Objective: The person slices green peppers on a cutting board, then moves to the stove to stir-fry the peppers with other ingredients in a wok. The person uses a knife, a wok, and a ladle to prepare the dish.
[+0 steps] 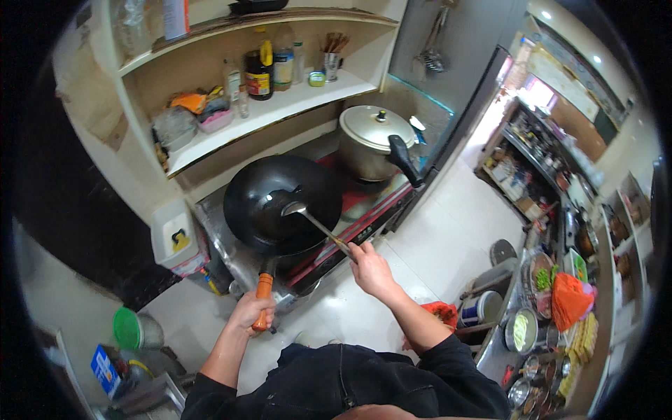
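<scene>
A black wok [262, 226] rests on the gas stove [362, 220], with what looks like a little liquid at its bottom. My left hand [252, 312] is closed around the wok's wooden handle [264, 289]. In my right hand [370, 268] is the shaft of a metal wok spatula [320, 226]; its blade lies inside the wok, near the middle. Behind and right of the wok stands a pressure cooker [367, 152] with its lid on and its black handle towards the front right.
A white shelf [294, 102] above the stove holds bottles, a chopstick holder [331, 65] and bags. Left of the stove sits a plastic container [173, 236]. At the right, a counter carries a bowl [521, 328], an orange bag [569, 302] and several dishes. A green-lidded bucket [127, 328] stands lower left.
</scene>
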{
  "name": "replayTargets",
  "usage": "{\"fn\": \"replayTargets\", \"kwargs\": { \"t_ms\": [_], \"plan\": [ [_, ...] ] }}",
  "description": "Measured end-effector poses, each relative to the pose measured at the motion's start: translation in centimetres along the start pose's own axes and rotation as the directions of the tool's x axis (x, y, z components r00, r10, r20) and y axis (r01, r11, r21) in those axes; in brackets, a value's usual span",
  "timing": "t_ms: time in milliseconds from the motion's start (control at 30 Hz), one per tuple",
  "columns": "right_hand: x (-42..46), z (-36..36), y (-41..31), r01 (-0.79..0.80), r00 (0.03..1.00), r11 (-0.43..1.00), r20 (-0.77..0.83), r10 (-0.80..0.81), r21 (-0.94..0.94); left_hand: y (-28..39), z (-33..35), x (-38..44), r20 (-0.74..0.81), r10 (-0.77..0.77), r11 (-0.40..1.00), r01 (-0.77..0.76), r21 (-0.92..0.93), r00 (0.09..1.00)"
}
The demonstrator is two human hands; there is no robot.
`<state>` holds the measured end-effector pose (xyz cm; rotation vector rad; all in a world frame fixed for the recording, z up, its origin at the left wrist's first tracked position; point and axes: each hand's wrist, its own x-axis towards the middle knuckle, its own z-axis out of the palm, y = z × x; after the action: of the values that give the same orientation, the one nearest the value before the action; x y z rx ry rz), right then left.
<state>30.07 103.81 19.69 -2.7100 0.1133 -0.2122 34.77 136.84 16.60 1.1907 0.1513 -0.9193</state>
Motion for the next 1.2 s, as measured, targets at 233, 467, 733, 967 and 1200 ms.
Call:
{"fn": "replayTargets", "kwargs": {
  "t_ms": [233,467,733,967,1200],
  "plan": [
    [0.7,1.9,-2.5,-0.119,0.993,0.993,0.020,0.119,0.024,0.2,-1.7,3.0,0.008,-0.047,0.993,0.048,-0.110,0.999],
    [-2.7,1.7,-2.2,-0.067,0.997,0.991,-0.027,0.071,0.115,-1.8,-2.7,5.3,0.094,-0.065,0.959,0.088,-0.271,0.993],
    [-20.1,-2.1,5.0,-0.267,0.927,0.952,-0.231,0.297,0.153,-2.4,-9.1,8.9,0.418,-0.155,0.865,0.327,-0.380,0.895],
    [-48.3,-3.3,15.0,-0.692,0.297,0.583,-0.569,0.767,0.425,-8.3,1.1,6.8,0.262,-0.354,0.932,0.361,0.022,0.898],
    [-80.2,-3.3,24.2,-0.507,-0.839,-0.070,-0.473,0.269,0.859,-18.0,12.0,4.3,0.127,-0.559,0.753,0.437,0.491,0.819]
  ]
}}
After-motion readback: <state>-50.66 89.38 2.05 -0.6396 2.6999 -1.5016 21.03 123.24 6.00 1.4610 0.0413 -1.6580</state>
